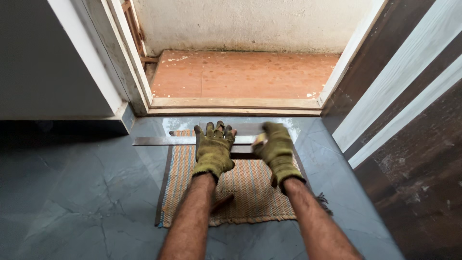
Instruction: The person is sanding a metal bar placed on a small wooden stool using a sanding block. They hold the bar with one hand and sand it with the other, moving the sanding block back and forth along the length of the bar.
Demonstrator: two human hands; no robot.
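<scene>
Landmark: the woven orange mat (250,190) lying on the grey floor (86,192) in front of the doorway.

A long dark flat strip (163,140), metal by the look of it, is lying crosswise at the far edge of the mat, its left end running out past the mat onto the floor. A second dark piece (241,152) is showing just nearer on the mat, between the gloves; what it is cannot be told.

Risks, as judgement:
- The strip is resting half on mat, half on polished floor; uneven pressure could be letting the free left end pivot or slide.
- The floor looks glossy, so the mat itself could be creeping toward the threshold (236,103) under a forward push.
- A thin edge under gloved fingers: a slip could be pinching fingertips between strip and floor.

Hand pose:
- Left hand (213,150), gloved, is lying palm down with fingers spread, fingertips resting on the strip at the mat's far edge. Forearm extended straight over the mat.
- Right hand (277,148), gloved, is blurred; fingers are curling around something small and pale at the strip's right part. Whether it is pinching that or the strip cannot be told.

A thin brown stick (222,203) is lying on the near part of the mat, partly under the left forearm.
</scene>
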